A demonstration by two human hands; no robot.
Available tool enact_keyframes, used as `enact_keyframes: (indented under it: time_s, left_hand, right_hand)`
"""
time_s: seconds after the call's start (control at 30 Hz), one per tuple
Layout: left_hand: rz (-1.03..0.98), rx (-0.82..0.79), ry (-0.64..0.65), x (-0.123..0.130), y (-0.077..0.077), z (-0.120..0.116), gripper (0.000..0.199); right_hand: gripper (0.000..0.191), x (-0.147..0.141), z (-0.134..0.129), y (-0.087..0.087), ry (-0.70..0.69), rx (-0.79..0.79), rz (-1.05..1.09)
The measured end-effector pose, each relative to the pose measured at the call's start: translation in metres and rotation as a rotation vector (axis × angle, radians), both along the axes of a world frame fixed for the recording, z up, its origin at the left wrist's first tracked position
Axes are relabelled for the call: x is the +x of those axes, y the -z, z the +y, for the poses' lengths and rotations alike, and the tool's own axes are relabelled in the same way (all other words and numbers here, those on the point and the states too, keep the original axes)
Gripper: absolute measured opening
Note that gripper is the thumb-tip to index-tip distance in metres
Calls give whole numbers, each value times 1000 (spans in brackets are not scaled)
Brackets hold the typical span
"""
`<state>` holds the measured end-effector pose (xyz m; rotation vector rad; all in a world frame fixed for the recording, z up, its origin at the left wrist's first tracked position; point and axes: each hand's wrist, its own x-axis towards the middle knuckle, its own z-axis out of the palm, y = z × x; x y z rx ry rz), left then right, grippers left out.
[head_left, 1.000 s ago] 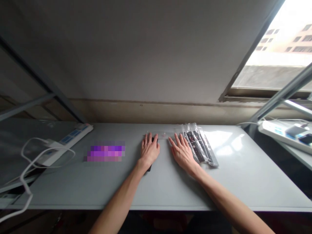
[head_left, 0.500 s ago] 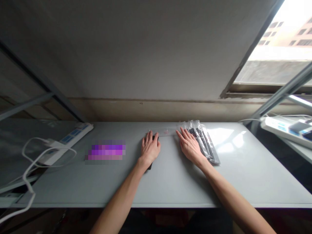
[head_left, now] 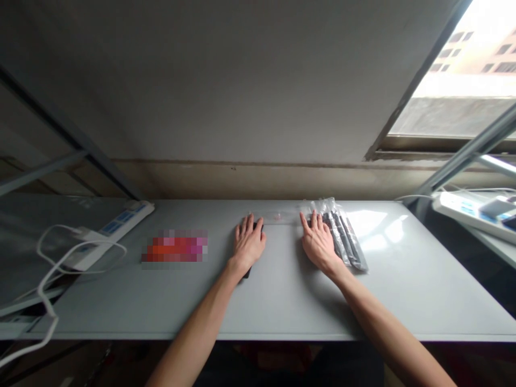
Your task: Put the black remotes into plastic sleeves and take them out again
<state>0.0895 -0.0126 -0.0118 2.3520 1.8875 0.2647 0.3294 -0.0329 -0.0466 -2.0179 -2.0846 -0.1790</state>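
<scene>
My left hand (head_left: 249, 243) lies flat with its fingers stretched out over a long black object (head_left: 247, 273). Most of that object is hidden under the palm, and I cannot make out its kind. A clear plastic sleeve (head_left: 278, 217) with a small red mark reaches from its far end toward the right. My right hand (head_left: 318, 242) is spread flat against the left side of several black, strip-like items in clear plastic wrapping (head_left: 342, 239). Its fingertips rest on or over the crinkled plastic; the hand covers part of the wrapped items.
A pixelated red-orange block (head_left: 175, 249) lies left on the grey table (head_left: 282, 312). A white power strip (head_left: 108, 236) with a looping white cable (head_left: 48, 301) sits at the left edge. Another white power strip (head_left: 475, 215) stands at the right. Metal frame bars rise on both sides.
My right hand has shifted slightly right, and the wrapped items have moved a little right too. My left hand is almost still. The pixelated block has turned from purple to red-orange.
</scene>
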Motion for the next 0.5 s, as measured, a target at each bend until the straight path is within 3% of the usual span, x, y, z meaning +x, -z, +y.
enact_keyframes:
  time_s: [0.3, 0.5]
  left_hand:
    - [17, -37, -11, 0, -3, 0, 56]
    - [27, -44, -11, 2, -6, -1, 56]
  right_hand:
    - [84, -2, -4, -9, 6, -29, -72]
    - [73, -20, -7, -12, -273, -45, -62]
